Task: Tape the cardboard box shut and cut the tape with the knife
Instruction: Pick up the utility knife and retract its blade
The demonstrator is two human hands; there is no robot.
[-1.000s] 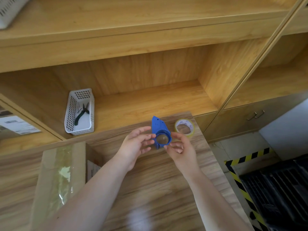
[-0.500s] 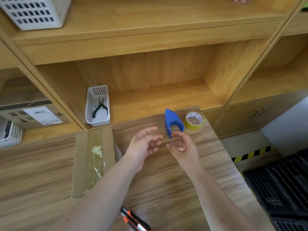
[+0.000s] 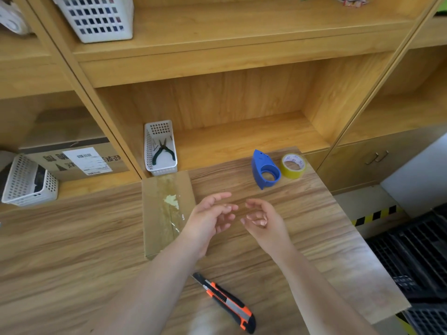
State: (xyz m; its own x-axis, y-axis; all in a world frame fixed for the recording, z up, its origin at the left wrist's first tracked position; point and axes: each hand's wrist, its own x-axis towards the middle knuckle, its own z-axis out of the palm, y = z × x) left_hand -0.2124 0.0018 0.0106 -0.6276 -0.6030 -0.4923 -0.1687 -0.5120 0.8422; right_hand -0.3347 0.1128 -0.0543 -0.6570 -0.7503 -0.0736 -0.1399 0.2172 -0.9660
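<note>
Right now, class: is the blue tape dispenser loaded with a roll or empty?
Empty. The blue tape dispenser shows bare table through its ring; the yellow tape roll sits beside it.

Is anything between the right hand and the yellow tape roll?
Partly. The blue tape dispenser stands on the table against the yellow tape roll, on its near-left side. The right hand, empty, has open tabletop further right.
</note>
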